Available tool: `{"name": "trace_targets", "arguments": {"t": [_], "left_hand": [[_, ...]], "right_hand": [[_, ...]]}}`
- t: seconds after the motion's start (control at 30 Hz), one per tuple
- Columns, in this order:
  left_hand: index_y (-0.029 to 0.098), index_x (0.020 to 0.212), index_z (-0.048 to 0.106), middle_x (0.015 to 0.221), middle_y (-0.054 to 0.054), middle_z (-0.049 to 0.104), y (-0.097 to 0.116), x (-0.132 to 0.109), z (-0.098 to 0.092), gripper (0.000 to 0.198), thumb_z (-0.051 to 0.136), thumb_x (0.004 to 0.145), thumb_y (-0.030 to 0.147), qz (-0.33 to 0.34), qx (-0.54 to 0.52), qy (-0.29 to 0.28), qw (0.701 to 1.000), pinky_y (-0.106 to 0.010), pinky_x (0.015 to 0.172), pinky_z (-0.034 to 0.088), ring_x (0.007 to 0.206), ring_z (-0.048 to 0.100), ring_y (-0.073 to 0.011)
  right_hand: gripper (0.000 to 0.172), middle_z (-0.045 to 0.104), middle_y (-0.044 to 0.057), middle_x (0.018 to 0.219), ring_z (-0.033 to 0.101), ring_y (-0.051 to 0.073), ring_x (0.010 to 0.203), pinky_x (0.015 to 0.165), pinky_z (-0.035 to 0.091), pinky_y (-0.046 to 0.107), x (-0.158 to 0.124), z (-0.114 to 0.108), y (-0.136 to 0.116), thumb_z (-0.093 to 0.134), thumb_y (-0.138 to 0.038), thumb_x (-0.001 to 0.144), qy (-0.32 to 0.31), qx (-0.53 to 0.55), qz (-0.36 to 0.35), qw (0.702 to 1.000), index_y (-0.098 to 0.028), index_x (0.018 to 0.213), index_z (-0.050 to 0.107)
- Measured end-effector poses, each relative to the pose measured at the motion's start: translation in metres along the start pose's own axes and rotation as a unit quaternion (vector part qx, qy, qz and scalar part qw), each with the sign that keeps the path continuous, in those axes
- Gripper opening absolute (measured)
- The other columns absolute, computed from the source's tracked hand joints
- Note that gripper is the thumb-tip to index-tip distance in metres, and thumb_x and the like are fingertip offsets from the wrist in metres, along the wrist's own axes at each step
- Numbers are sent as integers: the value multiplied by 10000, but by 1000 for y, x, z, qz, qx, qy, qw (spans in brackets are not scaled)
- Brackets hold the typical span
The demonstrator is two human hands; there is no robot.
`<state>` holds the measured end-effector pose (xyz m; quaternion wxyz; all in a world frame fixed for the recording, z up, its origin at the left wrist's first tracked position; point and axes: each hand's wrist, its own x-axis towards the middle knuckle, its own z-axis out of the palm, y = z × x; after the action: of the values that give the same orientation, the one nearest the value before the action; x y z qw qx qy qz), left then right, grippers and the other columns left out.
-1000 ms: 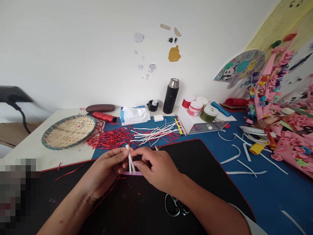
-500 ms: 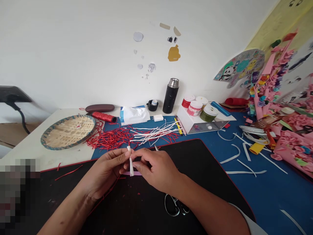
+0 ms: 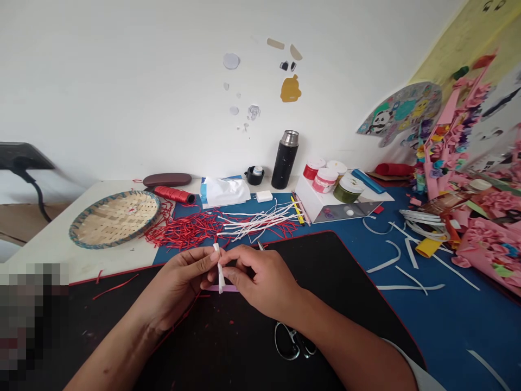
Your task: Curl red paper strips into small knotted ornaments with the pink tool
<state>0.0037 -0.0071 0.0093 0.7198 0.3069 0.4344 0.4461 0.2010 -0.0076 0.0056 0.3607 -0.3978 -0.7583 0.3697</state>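
Observation:
Both hands meet over the black mat (image 3: 252, 347), pinching a narrow folded strip of white paper (image 3: 221, 279). My left hand (image 3: 185, 277) grips its upper part between thumb and fingers. Thumb and index finger of my right hand (image 3: 260, 279) close on its right side, lower down. Red cord (image 3: 215, 238) shows at the strip's top end and another red cord hangs below my left hand. A light purple strip (image 3: 232, 288) lies behind the fingers on the mat. Scissors (image 3: 287, 342) rest under my right forearm, which hides part of them.
Beyond the mat lie a heap of red cords (image 3: 183, 231), white strips (image 3: 256, 221), a red thread spool (image 3: 175, 194) and a woven basket (image 3: 77, 239). A black thermos (image 3: 285, 160) and lidded jars (image 3: 349, 188) stand farther back. White strips and pink paper flowers (image 3: 484, 233) cover the right.
The hands keep their pinch on the white paper strip, with only a slight shift of the right fingers. The whole view has moved a little.

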Motion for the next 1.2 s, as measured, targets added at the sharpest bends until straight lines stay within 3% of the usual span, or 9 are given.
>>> {"name": "trace_targets", "arguments": {"t": [0.33, 0.57, 0.77, 1.2], "left_hand": [[160, 727, 852, 613, 3, 634, -2, 1, 0, 379, 1076, 592, 433, 4, 24, 1, 1000, -165, 487, 377, 551, 460, -77], [177, 701, 834, 598, 13, 618, -4, -1, 0, 403, 1064, 585, 486, 13, 44, 8, 999, -183, 499, 351, 546, 447, -82], [178, 697, 814, 588, 13, 617, -7, 0, -2, 437, 1047, 598, 534, 40, 83, 28, 995, -200, 532, 363, 565, 460, -96], [188, 670, 811, 553, 20, 617, -6, -1, 2, 437, 1069, 555, 521, 58, 64, 23, 996, -186, 502, 356, 535, 456, -85]], "right_hand": [[170, 595, -52, 645, 528, 112, 571, 589, 415, 247, 2, 0, 0, 714, -364, 987, 15, 111, 54, 992, -209, 1012, 781], [232, 576, -73, 625, 513, 105, 509, 525, 439, 239, 5, -1, -2, 771, -420, 934, -26, 255, 135, 957, -207, 989, 695], [266, 575, -80, 609, 499, 93, 485, 507, 421, 232, 6, -2, -2, 785, -443, 932, -27, 266, 144, 953, -204, 969, 674], [371, 593, -76, 628, 525, 81, 480, 469, 404, 213, 8, -3, -1, 885, -473, 856, -22, 297, 178, 938, -195, 891, 642]]}}
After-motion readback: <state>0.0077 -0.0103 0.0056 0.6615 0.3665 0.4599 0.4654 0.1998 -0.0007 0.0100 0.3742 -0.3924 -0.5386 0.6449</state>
